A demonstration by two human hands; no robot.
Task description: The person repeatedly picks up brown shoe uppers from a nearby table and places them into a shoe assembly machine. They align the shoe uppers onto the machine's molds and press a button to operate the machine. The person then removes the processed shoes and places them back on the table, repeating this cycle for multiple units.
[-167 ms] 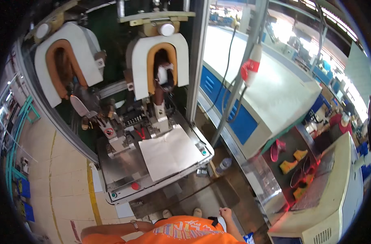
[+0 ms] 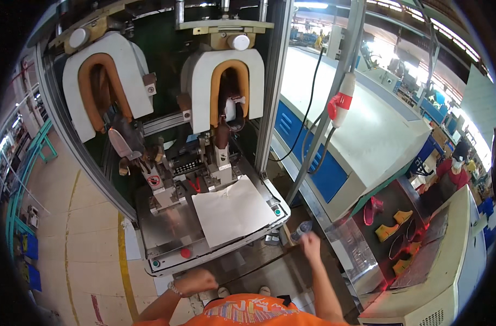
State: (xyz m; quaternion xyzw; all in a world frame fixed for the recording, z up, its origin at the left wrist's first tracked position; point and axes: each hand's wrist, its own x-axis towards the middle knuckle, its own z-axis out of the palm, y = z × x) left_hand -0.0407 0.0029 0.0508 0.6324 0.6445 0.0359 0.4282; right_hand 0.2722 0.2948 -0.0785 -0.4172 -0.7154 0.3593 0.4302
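Observation:
My left hand [image 2: 198, 281] is curled into a fist near the front edge of a two-station shoe press [image 2: 215, 252], closest to its red button [image 2: 185, 253]. My right hand [image 2: 311, 246], also a fist, is in the air right of the press's front corner, near a green button [image 2: 277, 212]. Nothing shows in either fist. On the left station, a dark shoe upper [image 2: 129, 133] sits below a white U-shaped pad [image 2: 77, 106]. Another dark upper with white inside [image 2: 235, 112] is within the right U-shaped pad [image 2: 203, 92].
A white sheet [image 2: 234, 212] covers part of the press's metal bed, near red-handled pliers [image 2: 194, 185]. A clear bottle [image 2: 301, 230] stands beyond my right hand. On the right, a conveyor [image 2: 375, 236] carries yellow and pink shoe parts under red light. A person [image 2: 454, 171] is farther off.
Both my hands have risen from beside my body toward the front of the press. The whole view has shifted slightly, so the press appears lower and farther right.

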